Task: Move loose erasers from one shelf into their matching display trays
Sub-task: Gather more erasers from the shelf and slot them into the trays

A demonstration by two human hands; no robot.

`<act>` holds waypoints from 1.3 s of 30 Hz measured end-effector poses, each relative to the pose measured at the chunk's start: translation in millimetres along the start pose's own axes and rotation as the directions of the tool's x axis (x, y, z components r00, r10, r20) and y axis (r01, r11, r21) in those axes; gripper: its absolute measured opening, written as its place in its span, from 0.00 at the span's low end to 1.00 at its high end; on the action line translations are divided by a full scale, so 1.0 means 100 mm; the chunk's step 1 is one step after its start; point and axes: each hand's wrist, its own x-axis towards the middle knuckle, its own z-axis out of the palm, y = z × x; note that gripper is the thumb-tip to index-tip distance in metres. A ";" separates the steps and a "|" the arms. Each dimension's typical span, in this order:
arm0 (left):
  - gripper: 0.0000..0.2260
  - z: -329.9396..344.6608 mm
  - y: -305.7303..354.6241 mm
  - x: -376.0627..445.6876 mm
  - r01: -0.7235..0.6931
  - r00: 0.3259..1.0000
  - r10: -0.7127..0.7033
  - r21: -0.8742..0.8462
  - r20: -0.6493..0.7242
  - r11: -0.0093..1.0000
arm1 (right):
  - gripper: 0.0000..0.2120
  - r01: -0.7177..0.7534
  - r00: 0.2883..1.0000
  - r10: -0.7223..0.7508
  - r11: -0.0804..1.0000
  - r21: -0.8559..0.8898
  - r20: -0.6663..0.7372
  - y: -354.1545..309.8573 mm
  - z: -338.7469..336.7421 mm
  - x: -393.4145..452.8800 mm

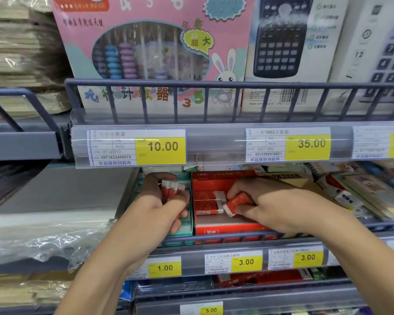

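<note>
At the middle of the frame, my left hand [156, 201] grips a small bunch of red-sleeved white erasers [172, 189] over the teal cardboard display tray [184, 230]. Just to its right, my right hand [275, 205] pinches one red-sleeved white eraser [236, 203] inside the red cardboard display tray [228, 229], which holds matching red erasers stacked [206, 202] along its back left.
</note>
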 end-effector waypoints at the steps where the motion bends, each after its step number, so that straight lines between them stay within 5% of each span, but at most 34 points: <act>1: 0.12 0.00 0.00 0.01 -0.012 1.000 0.012 -0.007 -0.010 1.000 | 0.11 -0.005 1.000 0.005 1.000 -0.028 0.020 -0.01 -0.02 0.02; 9: 0.17 0.01 0.04 -0.01 -0.028 0.999 0.028 -0.003 -0.031 1.000 | 0.17 0.022 1.000 -0.019 0.992 -0.127 0.025 -0.02 -0.03 0.08; 15: 0.15 0.01 0.03 -0.01 -0.027 0.999 0.026 -0.011 -0.027 1.000 | 0.13 -0.030 0.999 0.028 0.996 -0.078 -0.028 0.01 -0.01 0.16; 20: 0.25 0.02 0.02 0.00 -0.043 0.999 0.043 0.000 -0.031 0.999 | 0.12 -0.024 0.999 0.022 0.999 -0.034 -0.032 0.01 0.02 0.20; 24: 0.15 0.02 -0.05 0.03 -0.062 0.997 0.063 0.028 -0.049 0.998 | 0.12 0.010 1.000 -0.010 1.000 -0.022 0.000 0.03 0.02 0.21; 30: 0.16 0.01 -0.03 0.01 -0.087 0.996 0.087 0.033 0.019 0.996 | 0.10 0.026 1.000 -0.027 1.000 -0.006 -0.008 0.06 0.05 0.22; 33: 0.25 0.01 0.00 0.00 -0.083 0.996 0.082 0.004 0.046 0.997 | 0.11 0.024 0.999 -0.021 0.995 0.096 -0.032 0.04 0.01 0.20; 37: 0.36 0.00 0.03 -0.03 -0.100 0.992 0.101 -0.014 0.072 0.995 | 0.15 0.159 0.985 -0.095 0.830 0.534 -0.145 -0.16 -0.06 0.07; 39: 0.35 0.00 0.03 -0.04 -0.115 0.991 0.115 0.003 0.071 0.993 | 0.16 0.261 0.964 -0.193 0.808 0.528 -0.181 -0.33 -0.04 0.01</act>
